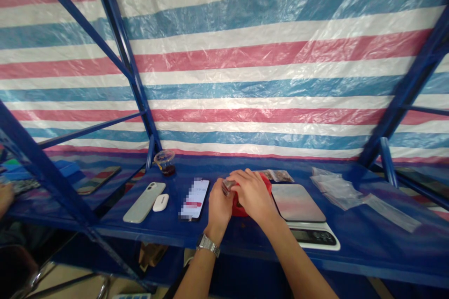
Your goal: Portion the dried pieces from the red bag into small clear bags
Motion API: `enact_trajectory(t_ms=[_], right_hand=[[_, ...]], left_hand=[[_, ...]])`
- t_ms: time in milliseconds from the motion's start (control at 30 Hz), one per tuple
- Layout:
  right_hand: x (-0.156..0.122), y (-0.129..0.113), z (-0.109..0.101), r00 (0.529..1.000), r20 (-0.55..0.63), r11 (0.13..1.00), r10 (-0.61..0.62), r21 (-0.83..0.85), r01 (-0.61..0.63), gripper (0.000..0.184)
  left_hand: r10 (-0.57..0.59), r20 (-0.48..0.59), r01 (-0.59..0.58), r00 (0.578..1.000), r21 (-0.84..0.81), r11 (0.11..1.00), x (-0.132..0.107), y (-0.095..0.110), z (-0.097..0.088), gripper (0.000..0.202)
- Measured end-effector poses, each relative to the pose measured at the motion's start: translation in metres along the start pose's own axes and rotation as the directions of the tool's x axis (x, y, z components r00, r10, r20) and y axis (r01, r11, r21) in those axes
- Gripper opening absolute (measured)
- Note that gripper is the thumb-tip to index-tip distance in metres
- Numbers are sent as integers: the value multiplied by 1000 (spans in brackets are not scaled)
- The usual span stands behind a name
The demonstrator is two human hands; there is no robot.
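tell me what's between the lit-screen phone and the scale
In the head view: a red container, partly hidden by the right hand and the left hand, which holds a small packet.

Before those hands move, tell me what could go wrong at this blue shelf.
The small packet sits between the left hand and the right hand; if the grip slips, it could drop or spill.
The right forearm passes close to the scale, so a sideways swing might bump it.
The lit phone lies beside the left hand, near the shelf's front edge; an elbow or wrist could perhaps nudge it off.
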State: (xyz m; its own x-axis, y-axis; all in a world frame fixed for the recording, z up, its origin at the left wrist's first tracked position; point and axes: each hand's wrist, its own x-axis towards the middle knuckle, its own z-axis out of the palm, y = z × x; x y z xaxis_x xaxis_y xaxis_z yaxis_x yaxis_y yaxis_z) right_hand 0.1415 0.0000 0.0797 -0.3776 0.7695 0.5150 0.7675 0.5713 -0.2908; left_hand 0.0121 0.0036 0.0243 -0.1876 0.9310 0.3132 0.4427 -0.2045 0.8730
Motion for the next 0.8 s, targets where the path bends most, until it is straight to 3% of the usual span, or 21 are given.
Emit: enact_trajectory(t_ms=[300,400,533,633,800], right_hand=[[0,21,-4,989,21,967,148,209,-149,17],[-2,32,-10,979,63,949,193,243,-203,16],[-11,42,-13,954,182,954,239,142,-266,13],[-18,45,-7,946,219,969,238,13,-246,21],[-17,39,-5,977,134,985,167,28,-173,20]], left_hand=[[10,-30,-7,1000,103,995,0,4,-2,8],[-31,-47,38,998,152,988,1,5,-2,11],[-119,-45,125,992,167,978,2,7,1,14],[-152,-51,159,987,175,972,2,12,3,15],[-171,-91,183,981,153,971,2,20,6,14]])
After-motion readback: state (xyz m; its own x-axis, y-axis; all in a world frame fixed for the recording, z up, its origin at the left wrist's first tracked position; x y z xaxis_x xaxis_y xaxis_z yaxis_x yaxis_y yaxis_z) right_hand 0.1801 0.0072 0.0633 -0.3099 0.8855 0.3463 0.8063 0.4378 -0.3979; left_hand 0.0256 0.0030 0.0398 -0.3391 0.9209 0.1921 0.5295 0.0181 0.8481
